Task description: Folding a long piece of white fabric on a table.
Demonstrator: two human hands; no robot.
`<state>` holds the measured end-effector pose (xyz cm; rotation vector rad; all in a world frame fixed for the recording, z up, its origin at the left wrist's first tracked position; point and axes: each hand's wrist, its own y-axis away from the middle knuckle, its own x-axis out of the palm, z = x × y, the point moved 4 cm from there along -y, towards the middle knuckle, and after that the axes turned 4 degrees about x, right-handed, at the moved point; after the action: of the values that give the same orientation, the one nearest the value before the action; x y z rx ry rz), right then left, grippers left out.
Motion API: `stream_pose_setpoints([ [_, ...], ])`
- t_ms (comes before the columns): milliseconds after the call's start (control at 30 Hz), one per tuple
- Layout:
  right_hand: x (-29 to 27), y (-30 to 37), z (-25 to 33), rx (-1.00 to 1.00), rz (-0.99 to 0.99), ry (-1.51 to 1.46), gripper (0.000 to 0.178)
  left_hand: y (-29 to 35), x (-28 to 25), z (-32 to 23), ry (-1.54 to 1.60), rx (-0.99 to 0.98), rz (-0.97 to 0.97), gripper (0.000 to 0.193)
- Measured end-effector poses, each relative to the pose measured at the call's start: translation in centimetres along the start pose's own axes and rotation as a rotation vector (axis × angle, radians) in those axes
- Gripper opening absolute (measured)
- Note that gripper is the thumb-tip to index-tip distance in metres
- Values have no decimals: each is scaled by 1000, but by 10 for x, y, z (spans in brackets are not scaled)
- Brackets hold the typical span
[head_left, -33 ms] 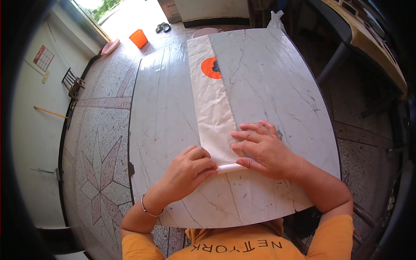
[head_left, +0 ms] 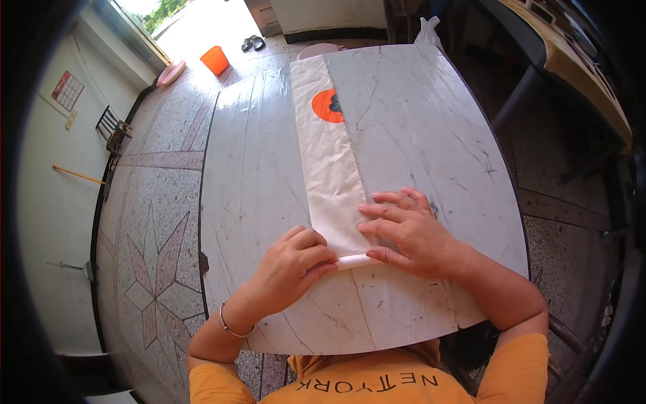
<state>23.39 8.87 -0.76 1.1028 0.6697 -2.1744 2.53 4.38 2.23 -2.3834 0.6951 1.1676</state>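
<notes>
A long strip of pale cream cloth [head_left: 330, 161] lies lengthwise on the marble-patterned table [head_left: 437, 135], with an orange round print with a dark figure on it near the far end. Its near end is wound into a narrow roll [head_left: 354, 260]. At the roll's left end, my left hand [head_left: 289, 266] is closed, thumb and curled fingers pinching the cloth. My right hand [head_left: 417, 236] rests at the other end, thumb tip touching the roll. Its other fingers are spread, reaching over the strip's right edge. The roll's two ends are partly hidden by my fingertips.
An orange bucket [head_left: 214, 60], a pink basin [head_left: 171, 72] and dark slippers [head_left: 253, 43] are on the floor beyond the table's far left. A small wooden chair [head_left: 114, 128] stands by the left wall. A white plastic bag [head_left: 428, 32] sits at the table's far right corner.
</notes>
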Motion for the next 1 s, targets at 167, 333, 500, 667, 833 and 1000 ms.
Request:
stream_pose_setpoints([
  [167,0,1,2,-4,5,20,35,-4,4,-15,-220,169,-125,17],
  [333,0,1,1,-11,-1,10,36,-1,10,-13,-103,67,-11,15],
  [500,-1,1,1,-17,10,5,36,0,13,-9,-85,40,4,15],
  [667,-4,0,0,-9,15,-27,33,-9,10,2,137,-61,90,11],
  [833,-7,-2,2,-1,32,-21,33,-15,6,-6,101,-105,98,11],
  [1000,-11,-2,9,-48,-110,-31,25,-10,8,-6,77,-120,32,11],
])
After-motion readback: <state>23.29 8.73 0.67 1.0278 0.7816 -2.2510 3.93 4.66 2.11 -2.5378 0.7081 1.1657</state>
